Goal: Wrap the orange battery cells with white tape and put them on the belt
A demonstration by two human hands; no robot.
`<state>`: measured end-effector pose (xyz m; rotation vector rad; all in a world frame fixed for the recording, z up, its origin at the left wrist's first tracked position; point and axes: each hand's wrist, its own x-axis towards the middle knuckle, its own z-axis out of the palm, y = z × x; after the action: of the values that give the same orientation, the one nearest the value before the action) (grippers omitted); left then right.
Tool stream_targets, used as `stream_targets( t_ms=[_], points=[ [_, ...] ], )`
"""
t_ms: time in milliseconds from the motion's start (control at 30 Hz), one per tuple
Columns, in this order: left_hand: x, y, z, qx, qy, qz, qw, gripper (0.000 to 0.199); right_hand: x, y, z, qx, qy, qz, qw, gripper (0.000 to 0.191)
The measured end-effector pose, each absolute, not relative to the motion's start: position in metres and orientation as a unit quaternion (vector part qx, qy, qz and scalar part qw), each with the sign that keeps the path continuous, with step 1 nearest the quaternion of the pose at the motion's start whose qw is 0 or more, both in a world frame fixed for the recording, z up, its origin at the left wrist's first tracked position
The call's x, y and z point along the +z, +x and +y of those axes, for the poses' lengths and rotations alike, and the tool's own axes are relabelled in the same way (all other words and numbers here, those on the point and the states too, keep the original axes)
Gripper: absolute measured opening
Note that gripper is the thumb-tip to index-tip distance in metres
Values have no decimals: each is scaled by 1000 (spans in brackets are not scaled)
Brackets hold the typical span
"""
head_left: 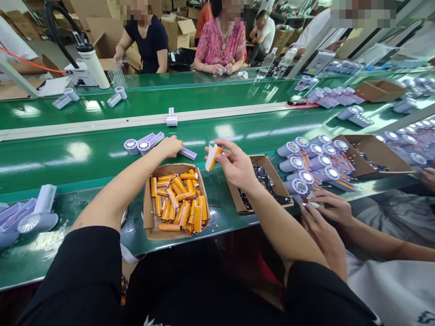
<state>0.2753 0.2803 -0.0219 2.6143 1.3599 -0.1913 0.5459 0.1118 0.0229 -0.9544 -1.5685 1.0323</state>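
My left hand reaches over the green belt, its fingers closed round one end of a purple housing; the grip itself is partly hidden. Just left of it lie more purple housings with round heads. In my right hand, between thumb and fingers, is an orange battery with a white strip on it. Below and between my arms stands a cardboard box full of orange batteries. A second box with small dark parts is partly behind my right forearm.
Many purple units crowd the belt at right, beside another cardboard box. A co-worker's hands are close to my right arm. More purple units lie at far left. People sit across the belt.
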Motion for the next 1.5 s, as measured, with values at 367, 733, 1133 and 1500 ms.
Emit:
stream_targets(
  t_ms=[367, 733, 1133, 1500],
  points=[
    [-28, 289, 287, 13, 831, 544, 113, 35, -10, 509, 235, 203, -501, -820, 189, 41],
    [-33, 312, 287, 41, 811, 569, 129, 29, -6, 498, 242, 82, -499, -862, -37, 47],
    [-38, 330, 286, 76, 795, 581, 157, 26, -11, 469, 254, 64, -515, -843, -138, 51],
    [-8, 211, 257, -21, 733, 671, 110, 94, 7, 527, 248, 18, -552, -824, -122, 42]
  ],
)
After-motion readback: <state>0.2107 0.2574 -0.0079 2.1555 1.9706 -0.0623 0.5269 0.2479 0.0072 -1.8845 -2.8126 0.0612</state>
